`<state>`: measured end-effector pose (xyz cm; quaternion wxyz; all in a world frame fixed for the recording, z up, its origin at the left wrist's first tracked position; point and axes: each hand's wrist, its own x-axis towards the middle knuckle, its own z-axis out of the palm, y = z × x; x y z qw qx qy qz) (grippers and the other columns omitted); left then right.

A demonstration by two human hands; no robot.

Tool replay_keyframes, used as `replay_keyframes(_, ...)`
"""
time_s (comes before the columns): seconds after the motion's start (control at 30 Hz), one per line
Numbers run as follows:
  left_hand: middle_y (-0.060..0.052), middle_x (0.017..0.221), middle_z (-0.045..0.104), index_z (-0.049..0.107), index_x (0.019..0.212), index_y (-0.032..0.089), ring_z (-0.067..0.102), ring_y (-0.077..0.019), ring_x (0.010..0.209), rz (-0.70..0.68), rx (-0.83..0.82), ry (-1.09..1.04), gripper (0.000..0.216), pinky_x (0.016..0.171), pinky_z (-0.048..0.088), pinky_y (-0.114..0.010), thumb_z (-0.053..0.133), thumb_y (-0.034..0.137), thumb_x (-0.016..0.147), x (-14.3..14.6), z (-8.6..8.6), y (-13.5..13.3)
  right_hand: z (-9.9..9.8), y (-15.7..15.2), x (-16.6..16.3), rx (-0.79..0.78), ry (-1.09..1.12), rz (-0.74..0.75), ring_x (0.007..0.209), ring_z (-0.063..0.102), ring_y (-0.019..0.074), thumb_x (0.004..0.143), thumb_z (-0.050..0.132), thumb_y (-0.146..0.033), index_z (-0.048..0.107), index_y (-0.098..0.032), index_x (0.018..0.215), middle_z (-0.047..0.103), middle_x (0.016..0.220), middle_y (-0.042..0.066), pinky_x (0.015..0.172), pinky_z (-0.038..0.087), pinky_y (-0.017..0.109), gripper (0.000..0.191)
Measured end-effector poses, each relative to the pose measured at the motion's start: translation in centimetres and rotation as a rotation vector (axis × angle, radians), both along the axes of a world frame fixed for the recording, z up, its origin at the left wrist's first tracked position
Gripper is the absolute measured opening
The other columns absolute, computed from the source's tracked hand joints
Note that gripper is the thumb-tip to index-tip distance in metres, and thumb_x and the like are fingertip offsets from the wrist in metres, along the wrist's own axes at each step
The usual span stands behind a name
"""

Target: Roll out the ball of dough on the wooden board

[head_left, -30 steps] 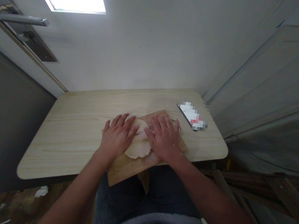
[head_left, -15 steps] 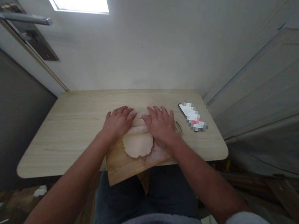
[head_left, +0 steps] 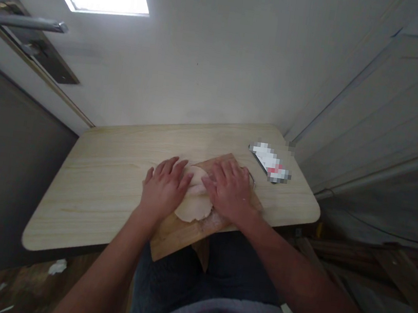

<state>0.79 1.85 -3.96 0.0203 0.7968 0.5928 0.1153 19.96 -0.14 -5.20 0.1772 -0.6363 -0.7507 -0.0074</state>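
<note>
Pale wood-grain bench [head_left: 104, 183] for support; slanted across its near edge, a board [head_left: 172, 237], probably for easy reach; flat on it, a dough round [head_left: 193, 210]; left hand [head_left: 163, 189] and right hand [head_left: 229, 190] apart, palms down, fingers extended, over a pale bar [head_left: 197, 189], apparently to spread pressure evenly.

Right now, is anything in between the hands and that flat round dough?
Yes: what looks like a pale rolling pin lies across the dough, its ends hidden under the left hand and right hand. The phone lies off to the right, out of the way.
</note>
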Motion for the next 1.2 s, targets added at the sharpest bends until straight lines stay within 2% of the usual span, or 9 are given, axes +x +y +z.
replay_keyframes(0.17, -0.011, 0.154, 0.052, 0.055, 0.143, 0.023, 0.046, -0.0351, 0.141, -0.014, 0.074, 0.003, 0.05, 0.113, 0.037, -0.059, 0.036, 0.048, 0.104, 0.3, 0.0, -3.3, -0.9, -3.4, 0.5, 0.054, 0.026, 0.028, 0.143, 0.041, 0.0345, 0.105, 0.039, -0.051, 0.052, -0.015, 0.146, 0.05, 0.155, 0.014, 0.119, 0.024, 0.058, 0.057)
replay_keyframes(0.37, -0.01, 0.158, 0.047, 0.053, 0.145, 0.023, 0.043, -0.0358, 0.145, -0.045, 0.073, -0.006, 0.049, 0.115, 0.036, -0.059, 0.042, 0.045, 0.103, 0.6, -0.2, -6.6, -1.4, -6.7, 1.2, 0.052, 0.053, 0.064, 0.146, 0.038, 0.0327, 0.104, 0.042, -0.051, 0.042, -0.012, 0.153, 0.045, 0.158, 0.015, 0.123, 0.023, 0.056, 0.063)
replay_keyframes(0.6, -0.007, 0.159, 0.047, 0.051, 0.147, 0.029, 0.039, -0.0339, 0.147, -0.098, 0.049, -0.036, 0.049, 0.118, 0.032, -0.06, 0.05, 0.046, 0.1, 0.1, -0.3, -9.2, -1.6, -9.1, 2.5, 0.07, 0.097, 0.16, 0.146, 0.04, 0.0317, 0.099, 0.052, -0.045, 0.045, -0.015, 0.15, 0.052, 0.152, 0.014, 0.122, 0.024, 0.057, 0.06)
replay_keyframes(0.7, -0.008, 0.159, 0.047, 0.049, 0.147, 0.029, 0.038, -0.0335, 0.148, -0.106, 0.017, -0.064, 0.051, 0.118, 0.03, -0.062, 0.054, 0.045, 0.098, -0.3, 0.1, -9.3, -1.3, -8.7, 2.9, 0.044, 0.143, 0.189, 0.142, 0.044, 0.0313, 0.096, 0.057, -0.041, 0.052, -0.019, 0.144, 0.059, 0.145, 0.012, 0.121, 0.025, 0.057, 0.053)
replay_keyframes(0.77, -0.009, 0.157, 0.049, 0.05, 0.145, 0.028, 0.04, -0.0328, 0.147, -0.107, -0.015, -0.088, 0.05, 0.119, 0.029, -0.063, 0.056, 0.041, 0.097, -0.6, 0.5, -8.9, -0.7, -7.8, 3.1, 0.01, 0.18, 0.197, 0.134, 0.05, 0.0307, 0.092, 0.062, -0.035, 0.062, -0.023, 0.132, 0.066, 0.134, 0.009, 0.12, 0.026, 0.057, 0.041)
replay_keyframes(0.87, -0.01, 0.147, 0.058, 0.06, 0.132, 0.028, 0.047, -0.0318, 0.141, -0.082, -0.05, -0.135, 0.038, 0.118, 0.028, -0.064, 0.06, 0.036, 0.095, -1.1, 1.1, -8.2, 0.3, -6.2, 3.5, -0.067, 0.218, 0.216, 0.113, 0.058, 0.0274, 0.089, 0.067, -0.029, 0.07, -0.025, 0.11, 0.071, 0.111, 0.006, 0.114, 0.034, 0.053, 0.022)
replay_keyframes(0.93, -0.01, 0.14, 0.063, 0.065, 0.121, 0.027, 0.052, -0.0315, 0.135, -0.055, -0.053, -0.162, 0.029, 0.118, 0.029, -0.063, 0.063, 0.037, 0.093, -1.1, 1.6, -7.8, 0.8, -5.4, 4.2, -0.112, 0.238, 0.25, 0.105, 0.059, 0.0255, 0.089, 0.068, -0.028, 0.071, -0.025, 0.105, 0.071, 0.103, 0.004, 0.107, 0.04, 0.049, 0.016)
replay_keyframes(1.07, -0.01, 0.137, 0.064, 0.066, 0.119, 0.028, 0.052, -0.0307, 0.135, -0.071, -0.056, -0.21, 0.029, 0.12, 0.026, -0.062, 0.062, 0.043, 0.094, -0.1, 2.4, -7.2, 1.3, -4.7, 6.7, -0.121, 0.246, 0.279, 0.104, 0.058, 0.0259, 0.089, 0.069, -0.031, 0.07, -0.024, 0.107, 0.07, 0.105, 0.005, 0.1, 0.044, 0.046, 0.019)
replay_keyframes(1.2, -0.009, 0.144, 0.061, 0.063, 0.128, 0.028, 0.047, -0.0287, 0.142, -0.083, -0.1, -0.22, 0.034, 0.123, 0.021, -0.061, 0.048, 0.044, 0.102, 2.2, 2.6, -5.9, 1.2, -4.8, 9.1, -0.119, 0.223, 0.268, 0.112, 0.057, 0.028, 0.09, 0.069, -0.035, 0.071, -0.024, 0.11, 0.068, 0.115, 0.008, 0.102, 0.044, 0.048, 0.022)
